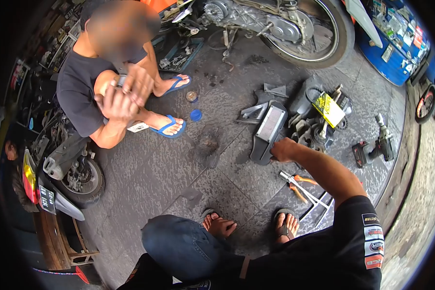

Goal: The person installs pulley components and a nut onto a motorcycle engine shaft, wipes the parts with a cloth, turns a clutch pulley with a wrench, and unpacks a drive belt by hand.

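My right hand (283, 150) is closed at the lower right edge of a dark plastic air filter box (269, 128), which has a pale rectangular panel. The box lies on the floor, and the fingertips are partly hidden behind the hand. Low between my feet hangs my left hand (221, 227), its fingers loosely extended and holding nothing. Greasy engine parts (319, 135) lie just beyond my right hand, with a yellow packet (328, 109) on top. Nearer to me are orange-handled pliers (297, 186) and a metal T-handle wrench (311, 195).
A cordless power tool (374, 147) lies at the right. Another person (89, 92) sits at the left, hands together around something unclear. A small jar (192, 96) and blue lid (195, 115) are near their feet. A motorcycle wheel (319, 34) stands at the back; a blue drum (394, 53) is beyond.
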Tool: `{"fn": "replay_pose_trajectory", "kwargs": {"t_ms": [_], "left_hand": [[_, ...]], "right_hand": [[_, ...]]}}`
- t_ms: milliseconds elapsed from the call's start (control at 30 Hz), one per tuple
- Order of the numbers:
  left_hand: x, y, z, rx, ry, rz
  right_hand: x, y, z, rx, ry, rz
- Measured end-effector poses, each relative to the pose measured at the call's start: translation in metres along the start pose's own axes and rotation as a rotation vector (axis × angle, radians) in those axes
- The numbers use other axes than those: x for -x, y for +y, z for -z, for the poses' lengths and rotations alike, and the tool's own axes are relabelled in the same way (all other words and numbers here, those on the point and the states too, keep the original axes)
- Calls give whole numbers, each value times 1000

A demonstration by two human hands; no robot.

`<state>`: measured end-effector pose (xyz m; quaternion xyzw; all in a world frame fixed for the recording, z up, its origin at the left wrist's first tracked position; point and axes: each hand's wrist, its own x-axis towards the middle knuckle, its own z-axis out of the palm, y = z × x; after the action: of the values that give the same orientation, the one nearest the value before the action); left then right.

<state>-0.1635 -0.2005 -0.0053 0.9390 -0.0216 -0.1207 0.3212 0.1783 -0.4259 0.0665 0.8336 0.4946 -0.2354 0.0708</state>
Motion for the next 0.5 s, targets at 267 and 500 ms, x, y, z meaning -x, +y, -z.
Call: {"fn": "replay_pose_trajectory", "kwargs": {"t_ms": [267, 500], "left_hand": [[-1, 7, 5, -26, 14, -41], [-1, 7, 4, -16, 61, -56]], "right_hand": [[14, -2, -1, -13, -34, -38], [9, -1, 2, 4, -60, -40]]}}
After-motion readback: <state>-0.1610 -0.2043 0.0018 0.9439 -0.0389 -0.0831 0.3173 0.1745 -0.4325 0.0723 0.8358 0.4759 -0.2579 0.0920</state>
